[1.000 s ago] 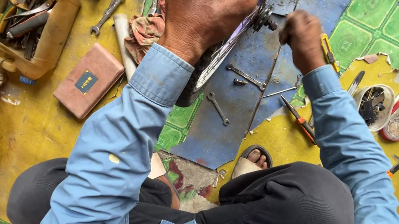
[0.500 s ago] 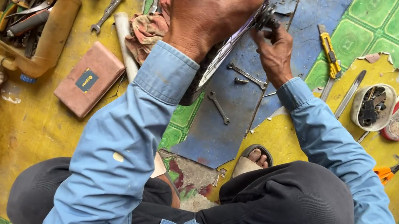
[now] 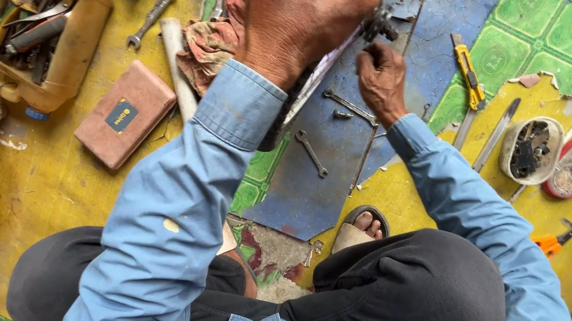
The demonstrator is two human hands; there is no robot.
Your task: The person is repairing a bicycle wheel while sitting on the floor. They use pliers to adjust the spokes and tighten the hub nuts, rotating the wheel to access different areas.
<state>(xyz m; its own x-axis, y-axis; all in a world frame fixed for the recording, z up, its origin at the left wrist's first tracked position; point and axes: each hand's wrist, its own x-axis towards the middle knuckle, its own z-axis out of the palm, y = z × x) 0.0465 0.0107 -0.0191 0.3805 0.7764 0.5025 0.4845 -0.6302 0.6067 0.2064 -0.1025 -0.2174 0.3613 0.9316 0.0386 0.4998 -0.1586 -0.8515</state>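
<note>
Small dark toothed sprocket (image 3: 381, 23), at 12 o'clock: likely rigid, greasy, best held by its rim. Right hand (image 3: 381, 76) pinches it; left hand (image 3: 299, 12) clasps the attached wheel part. Spanners (image 3: 311, 151) lie at 6 o'clock.

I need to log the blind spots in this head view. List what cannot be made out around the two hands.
- What the left hand holds: its back covers the grip and the top edge cuts the part off.
- The dark toothed part at the right hand: too small and dark to identify.
- The white cup: contents too small to tell.
- The yellow tub: tools inside overlap, the left edge crops it.
</note>
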